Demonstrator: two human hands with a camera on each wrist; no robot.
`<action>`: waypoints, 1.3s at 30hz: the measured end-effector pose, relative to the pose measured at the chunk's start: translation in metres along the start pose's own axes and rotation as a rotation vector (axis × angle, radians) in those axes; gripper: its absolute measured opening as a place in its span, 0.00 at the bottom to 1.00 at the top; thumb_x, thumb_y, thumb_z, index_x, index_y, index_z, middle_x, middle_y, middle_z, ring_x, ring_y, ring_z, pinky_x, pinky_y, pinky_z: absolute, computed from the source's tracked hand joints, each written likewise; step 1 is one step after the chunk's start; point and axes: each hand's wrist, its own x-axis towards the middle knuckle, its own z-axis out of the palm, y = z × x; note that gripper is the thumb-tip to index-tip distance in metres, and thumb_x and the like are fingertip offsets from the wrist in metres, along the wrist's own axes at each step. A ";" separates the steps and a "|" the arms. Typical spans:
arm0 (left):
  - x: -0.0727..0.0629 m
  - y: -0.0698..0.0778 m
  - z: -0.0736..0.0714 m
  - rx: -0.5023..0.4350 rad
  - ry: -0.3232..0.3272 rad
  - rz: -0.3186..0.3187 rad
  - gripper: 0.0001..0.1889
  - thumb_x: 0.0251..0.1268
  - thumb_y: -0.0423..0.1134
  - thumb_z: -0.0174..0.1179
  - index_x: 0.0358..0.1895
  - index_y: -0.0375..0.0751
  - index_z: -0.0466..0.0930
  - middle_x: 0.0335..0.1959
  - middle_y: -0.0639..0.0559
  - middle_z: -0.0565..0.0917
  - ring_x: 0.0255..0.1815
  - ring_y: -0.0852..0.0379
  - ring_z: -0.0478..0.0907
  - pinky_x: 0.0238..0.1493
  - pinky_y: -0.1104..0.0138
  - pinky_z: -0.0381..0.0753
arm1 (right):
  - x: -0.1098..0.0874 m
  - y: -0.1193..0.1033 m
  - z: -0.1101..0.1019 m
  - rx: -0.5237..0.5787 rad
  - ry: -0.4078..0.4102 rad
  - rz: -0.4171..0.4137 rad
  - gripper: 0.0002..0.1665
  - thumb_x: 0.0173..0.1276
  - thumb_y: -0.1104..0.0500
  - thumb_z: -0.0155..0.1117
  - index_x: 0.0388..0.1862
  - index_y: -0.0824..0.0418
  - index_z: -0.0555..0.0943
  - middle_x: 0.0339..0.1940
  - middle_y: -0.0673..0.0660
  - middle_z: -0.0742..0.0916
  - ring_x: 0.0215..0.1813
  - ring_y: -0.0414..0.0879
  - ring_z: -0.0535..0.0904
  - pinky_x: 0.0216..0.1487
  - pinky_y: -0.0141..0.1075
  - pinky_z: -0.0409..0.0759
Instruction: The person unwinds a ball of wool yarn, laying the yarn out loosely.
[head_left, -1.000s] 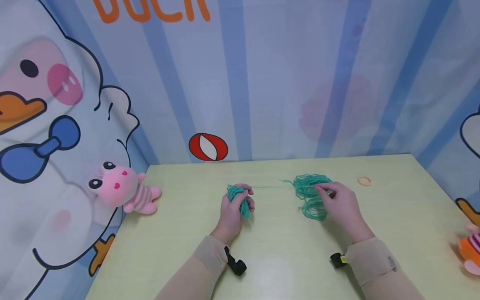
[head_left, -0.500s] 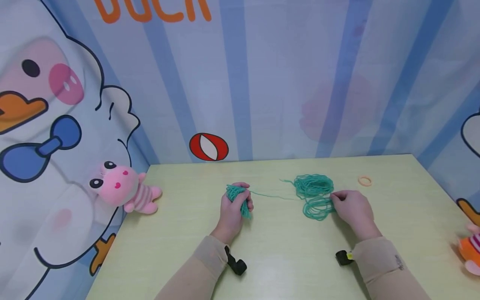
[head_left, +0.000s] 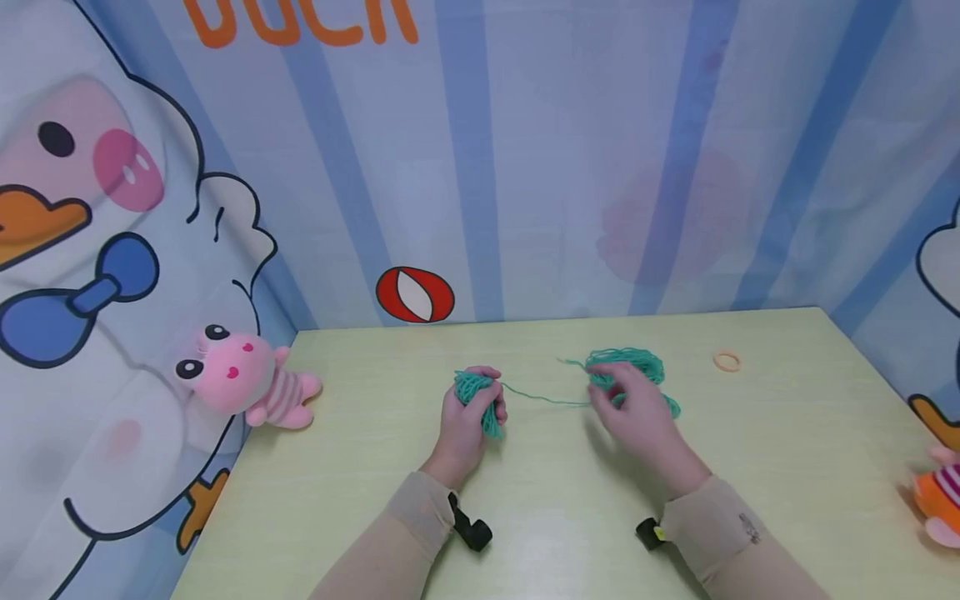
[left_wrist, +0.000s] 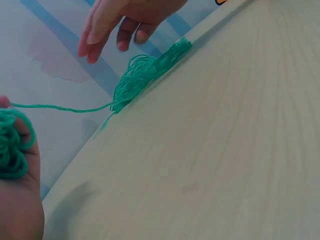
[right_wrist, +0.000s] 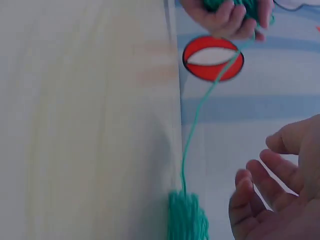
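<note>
A bundle of green yarn is gripped in my left hand, its loops hanging below the thumb. One strand runs slack from that bundle to a loose heap of the same yarn on the table. Over the heap's near left side hovers my right hand, which hides part of it. The right wrist view shows the right hand's fingers loosely bent, thumb apart, holding nothing. From the left wrist, the right hand appears above the yarn heap, apart from it.
An orange ring lies right of the heap. A pink plush toy sits at the table's left edge, and part of an orange toy shows at the right. A printed cloth backdrop stands behind the pale table.
My right hand pinched at the heap's right side half a second ago, then came away leftward with spread fingers. The strand has slackened from taut. The left hand stays put.
</note>
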 end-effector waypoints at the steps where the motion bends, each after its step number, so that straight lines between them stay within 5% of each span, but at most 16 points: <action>1: 0.000 0.000 0.000 0.003 -0.002 0.001 0.12 0.80 0.34 0.59 0.57 0.30 0.75 0.29 0.53 0.81 0.25 0.60 0.79 0.32 0.70 0.84 | 0.001 -0.006 0.008 0.027 -0.054 -0.028 0.23 0.84 0.55 0.64 0.72 0.59 0.82 0.68 0.64 0.86 0.48 0.49 0.87 0.43 0.37 0.84; 7: -0.002 -0.001 0.000 0.024 -0.045 -0.014 0.15 0.82 0.35 0.59 0.59 0.26 0.73 0.30 0.53 0.82 0.26 0.59 0.80 0.33 0.69 0.86 | 0.007 -0.036 0.048 0.105 -0.265 -0.029 0.29 0.86 0.49 0.64 0.81 0.53 0.77 0.75 0.55 0.86 0.46 0.41 0.87 0.41 0.34 0.85; 11: -0.003 0.000 0.003 0.026 -0.066 -0.015 0.12 0.82 0.35 0.60 0.57 0.31 0.74 0.31 0.53 0.82 0.26 0.60 0.80 0.32 0.69 0.85 | 0.010 -0.046 0.059 0.074 -0.221 -0.024 0.22 0.85 0.50 0.65 0.71 0.55 0.85 0.63 0.54 0.92 0.44 0.42 0.86 0.39 0.35 0.84; 15: -0.002 0.001 0.005 0.032 -0.077 -0.015 0.16 0.82 0.35 0.59 0.59 0.24 0.71 0.33 0.50 0.82 0.26 0.60 0.79 0.31 0.71 0.84 | 0.011 -0.045 0.057 0.056 -0.123 -0.022 0.13 0.84 0.53 0.67 0.57 0.55 0.91 0.49 0.51 0.95 0.43 0.43 0.86 0.40 0.36 0.82; 25: 0.001 0.000 0.004 0.013 -0.010 -0.052 0.12 0.82 0.37 0.59 0.57 0.31 0.76 0.38 0.45 0.82 0.29 0.58 0.80 0.31 0.70 0.85 | 0.004 -0.014 0.003 0.084 0.036 0.061 0.16 0.86 0.52 0.64 0.60 0.59 0.89 0.54 0.59 0.92 0.46 0.50 0.85 0.38 0.33 0.83; 32: 0.002 0.001 0.002 0.023 0.001 -0.040 0.12 0.83 0.39 0.59 0.55 0.33 0.77 0.37 0.47 0.83 0.32 0.57 0.82 0.34 0.68 0.87 | -0.004 0.016 -0.035 0.004 0.139 0.097 0.21 0.87 0.49 0.62 0.61 0.63 0.88 0.53 0.63 0.91 0.48 0.52 0.84 0.41 0.29 0.81; 39: 0.000 0.001 -0.001 0.050 0.014 -0.029 0.16 0.82 0.37 0.60 0.58 0.27 0.74 0.33 0.48 0.82 0.28 0.58 0.80 0.32 0.69 0.85 | -0.007 0.043 -0.057 -0.092 0.095 0.268 0.27 0.87 0.44 0.56 0.64 0.65 0.86 0.58 0.67 0.90 0.46 0.55 0.85 0.38 0.38 0.80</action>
